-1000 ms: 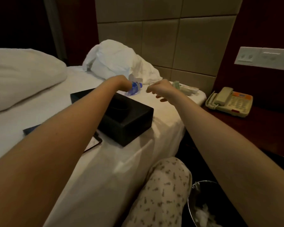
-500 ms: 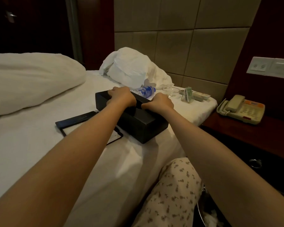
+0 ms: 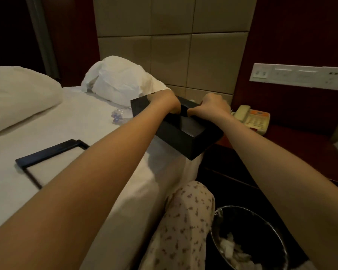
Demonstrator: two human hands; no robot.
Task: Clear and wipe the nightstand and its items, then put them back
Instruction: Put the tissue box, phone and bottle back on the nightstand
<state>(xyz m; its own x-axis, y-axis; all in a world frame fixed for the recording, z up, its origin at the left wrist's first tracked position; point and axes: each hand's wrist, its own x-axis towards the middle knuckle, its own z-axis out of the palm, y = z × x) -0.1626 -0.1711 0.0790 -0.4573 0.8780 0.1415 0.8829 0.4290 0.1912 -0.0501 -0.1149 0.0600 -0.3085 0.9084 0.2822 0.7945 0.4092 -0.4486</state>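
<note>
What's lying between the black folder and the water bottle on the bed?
Nothing; the head view shows only bare sheet between the black folder and the water bottle.

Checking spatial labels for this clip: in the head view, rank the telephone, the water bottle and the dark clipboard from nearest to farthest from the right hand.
1. telephone, just right of the right hand, on the nightstand.
2. water bottle, on the bed, left of the black box.
3. dark clipboard, farthest left on the bed.
</note>
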